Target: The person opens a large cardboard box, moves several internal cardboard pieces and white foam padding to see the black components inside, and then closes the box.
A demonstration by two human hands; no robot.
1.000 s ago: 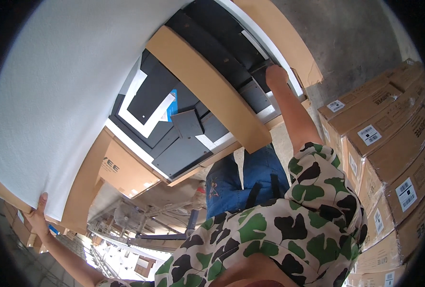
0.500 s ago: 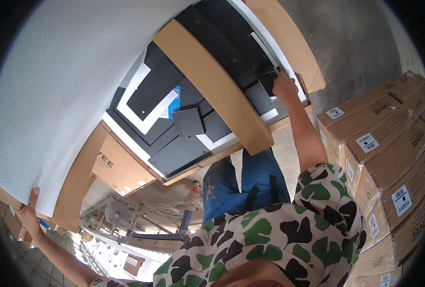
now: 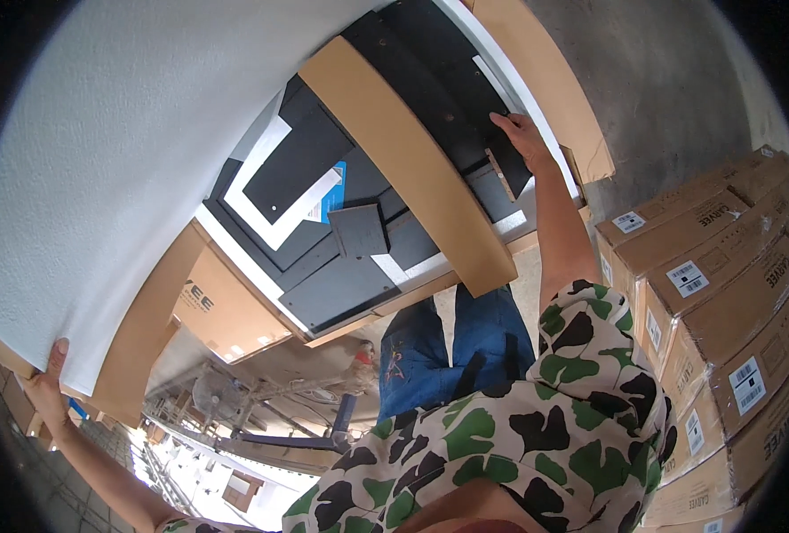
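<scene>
My left hand [image 3: 50, 391] grips the lower edge of a large white foam sheet [image 3: 128, 169], its thumb lying on the white face. The sheet is tilted up over the left side of an open cardboard box [image 3: 332, 336]. My right hand [image 3: 523, 142] is over the box's right side, above dark panels [image 3: 412, 67], its fingers slightly bent and apart, with nothing visible in them. A small black board [image 3: 512, 171] with a bare brown edge lies tilted under that hand; contact cannot be made out. A long brown cardboard strip [image 3: 403, 160] lies across the panels.
Inside the box are white foam strips [image 3: 274, 226], a blue-and-white sheet [image 3: 330, 200] and a small dark square board [image 3: 359, 231]. Stacked cartons [image 3: 714, 266] stand at the right. A fan [image 3: 215, 391] and metal frames are behind at lower left.
My right hand has moved slightly up and left, off the small black board, which has turned to show its brown edge. My left hand keeps its hold on the foam sheet.
</scene>
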